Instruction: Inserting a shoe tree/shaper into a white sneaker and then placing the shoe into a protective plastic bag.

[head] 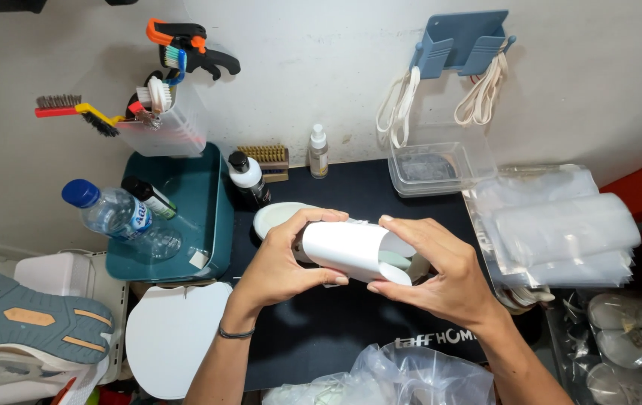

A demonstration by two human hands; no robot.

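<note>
Both hands hold a white sheet of paper [351, 251] curled into a tube around pale green insoles [393, 260], just above a black mat [321, 322]. My left hand [279, 262] grips the tube's left end, thumb on top. My right hand [433, 274] wraps the right end, where the insoles' edges show. A white shoe [276, 216] lies on the mat right behind the left hand, partly hidden.
A teal tray [212, 217] holds a water bottle [115, 214] and dark bottles at left. Brushes and a clamp stand in a clear holder [167, 120]. A clear box [429, 169], stacked plastic bags [561, 232], a crumpled bag [388, 375], a sneaker sole [28, 315] and a white lid [171, 337] surround the mat.
</note>
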